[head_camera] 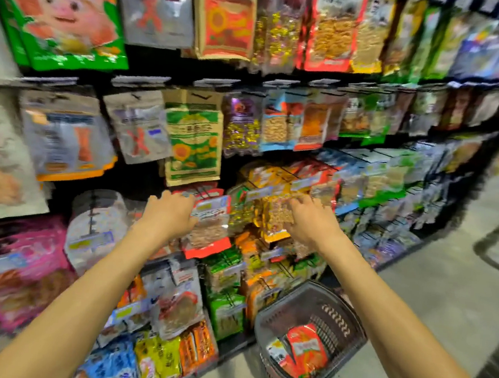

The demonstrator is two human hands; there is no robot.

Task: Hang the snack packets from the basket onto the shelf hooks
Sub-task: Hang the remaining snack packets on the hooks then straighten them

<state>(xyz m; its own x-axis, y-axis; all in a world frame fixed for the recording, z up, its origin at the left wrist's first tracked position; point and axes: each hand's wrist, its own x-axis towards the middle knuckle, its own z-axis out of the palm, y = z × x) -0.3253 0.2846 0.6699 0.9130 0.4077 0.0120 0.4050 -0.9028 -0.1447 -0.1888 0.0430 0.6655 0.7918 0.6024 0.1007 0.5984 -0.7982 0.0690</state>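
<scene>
Both arms reach up to the middle rows of a black hook shelf. My right hand pinches a yellow-edged clear snack packet against the hanging packets there. My left hand rests on a red-edged packet beside it, fingers curled at the packet's left edge. On the floor below right stands a dark plastic basket with red snack packets lying in it. The view is blurred, so the hook itself is not visible.
Rows of hanging snack packets fill the shelf from top to floor. A large green pig-print bag hangs top left and pink bags hang lower left. Grey floor lies to the right of the basket.
</scene>
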